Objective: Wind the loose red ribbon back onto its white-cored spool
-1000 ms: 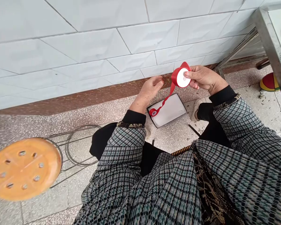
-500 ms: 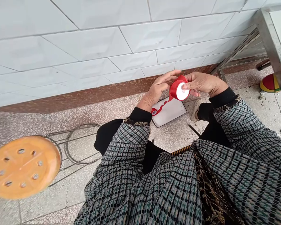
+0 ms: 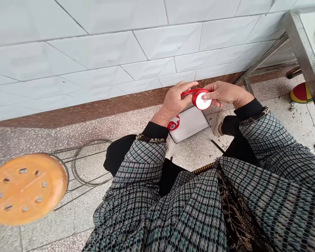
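Note:
A roll of red ribbon (image 3: 199, 99) with a white end disc is gripped in my right hand (image 3: 222, 93), its thumb pressed on the disc. My left hand (image 3: 174, 99) pinches the loose red strip, which runs taut from the top of the roll to its fingers. Below my left wrist, a smaller red ribbon coil (image 3: 172, 126) lies at the left edge of a white board (image 3: 190, 126) with a dark border. From that coil a length of ribbon rises toward my left hand.
An orange round stool (image 3: 26, 185) with metal legs stands or lies at the left. A metal-framed table (image 3: 301, 45) is at the right, with a colourful ball (image 3: 301, 93) beneath it. The white tiled wall (image 3: 162, 42) rises in front. Small debris dots the floor.
My left hand has closed on the ribbon strip and drawn it straight out from the roll. The ribbon that hung below the roll now hangs from near my left hand.

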`<state>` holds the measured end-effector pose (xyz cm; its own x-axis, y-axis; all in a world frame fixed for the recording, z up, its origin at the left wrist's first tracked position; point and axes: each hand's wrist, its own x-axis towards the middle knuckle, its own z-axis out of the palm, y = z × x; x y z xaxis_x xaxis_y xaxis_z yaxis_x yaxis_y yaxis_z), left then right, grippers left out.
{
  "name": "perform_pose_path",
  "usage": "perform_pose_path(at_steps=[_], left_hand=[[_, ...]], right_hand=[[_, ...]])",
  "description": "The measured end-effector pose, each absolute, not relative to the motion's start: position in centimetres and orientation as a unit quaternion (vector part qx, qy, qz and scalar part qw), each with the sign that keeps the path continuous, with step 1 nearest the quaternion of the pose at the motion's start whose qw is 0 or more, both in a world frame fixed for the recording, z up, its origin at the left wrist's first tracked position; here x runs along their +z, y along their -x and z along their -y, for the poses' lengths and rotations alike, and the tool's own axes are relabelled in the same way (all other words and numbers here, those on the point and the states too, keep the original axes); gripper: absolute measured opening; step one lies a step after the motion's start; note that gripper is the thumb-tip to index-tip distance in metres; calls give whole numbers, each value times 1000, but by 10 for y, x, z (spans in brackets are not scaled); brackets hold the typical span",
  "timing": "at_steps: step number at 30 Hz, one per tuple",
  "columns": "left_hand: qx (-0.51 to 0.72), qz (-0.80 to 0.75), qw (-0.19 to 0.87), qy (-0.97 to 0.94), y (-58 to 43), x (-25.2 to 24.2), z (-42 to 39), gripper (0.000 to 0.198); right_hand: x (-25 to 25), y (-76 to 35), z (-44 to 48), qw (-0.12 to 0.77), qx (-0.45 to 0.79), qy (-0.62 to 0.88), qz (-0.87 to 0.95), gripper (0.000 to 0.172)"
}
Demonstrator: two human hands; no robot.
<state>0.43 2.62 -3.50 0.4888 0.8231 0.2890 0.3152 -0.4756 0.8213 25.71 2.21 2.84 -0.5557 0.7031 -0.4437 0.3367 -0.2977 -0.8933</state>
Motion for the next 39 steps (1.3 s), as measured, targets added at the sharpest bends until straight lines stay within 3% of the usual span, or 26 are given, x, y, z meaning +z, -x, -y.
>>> perform_pose_path(at_steps=[5, 9, 14, 19, 23, 27, 32, 39], left_hand=[[297, -422, 223, -827, -8, -34, -21, 37], [273, -426, 219, -834, -8, -35, -21, 32], [246, -413, 409, -775, -6, -29, -23, 27], [173, -479, 526, -680, -8, -20, -25, 56], [151, -458, 626, -613, -10, -23, -22, 43], [169, -413, 719, -534, -13, -30, -17, 25], [219, -386, 746, -496, -17, -36, -13, 27], [286, -430, 669, -535, -16, -48, -14, 25]], right_hand=[[25, -244, -19, 56, 558, 567, 604, 21], [29, -233, -16, -23, 439, 612, 657, 12], [37, -224, -12, -116, 317, 595, 729, 8], [39, -214, -5, -199, 187, 547, 792, 28], [41, -208, 1, -244, 146, 521, 805, 37], [40, -206, 4, -249, 134, 505, 815, 35], [38, -207, 3, -223, 145, 522, 811, 34], [29, -216, -4, -137, 190, 546, 804, 21]])
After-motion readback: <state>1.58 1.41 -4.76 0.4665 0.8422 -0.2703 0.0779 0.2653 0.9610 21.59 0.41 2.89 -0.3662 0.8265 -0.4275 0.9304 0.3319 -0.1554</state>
